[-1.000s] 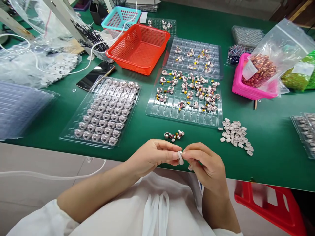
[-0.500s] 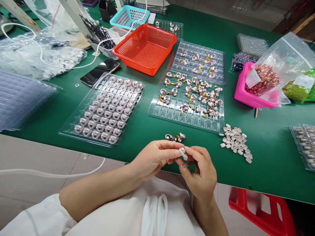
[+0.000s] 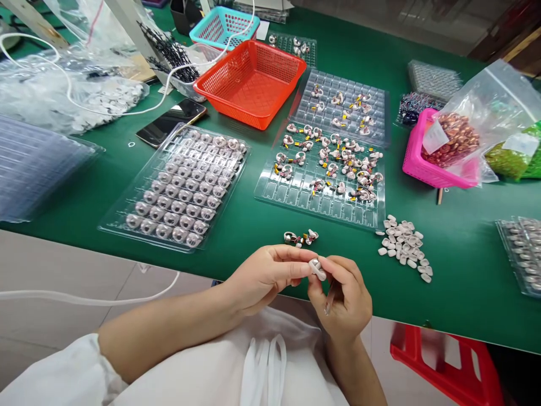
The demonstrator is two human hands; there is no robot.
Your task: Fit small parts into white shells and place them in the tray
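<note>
Held part: a white earbud part (image 3: 316, 269) with a silvery rounded end, below and right of the frame's centre, raised above the near edge of the worktop.
Left hand (image 3: 262, 276): thumb and forefinger pinch the earbud part from its left side.
Right hand (image 3: 346, 299): fingertips close about the same part from its right side; the other fingers are curled and partly hidden.
Wired assemblies (image 3: 301, 238): a small cluster with yellow tabs, just above the hands in the frame.
Front tray (image 3: 274, 194): clear plastic, right of centre, bearing many white wired pieces, chiefly in its upper rows.
Rear tray (image 3: 306, 115): clear plastic, adjoining above, with fewer such pieces.
Filled tray (image 3: 112, 223): left of centre, set with rows of rounded silvery-grey parts.
White shells (image 3: 406, 243): a loose heap at right of centre, beside the front tray's lower right corner.
Smartphone (image 3: 169, 123): upper left, dark screen upward, just above the filled tray.
Baskets: red (image 3: 249, 101) at upper centre, turquoise (image 3: 224, 28) behind it, pink (image 3: 431, 169) at right with a bag of copper-coloured pieces (image 3: 456, 138).
Worktop (image 3: 465, 265): green, beneath all the trays.
Stool (image 3: 448, 361): red, lower right.
</note>
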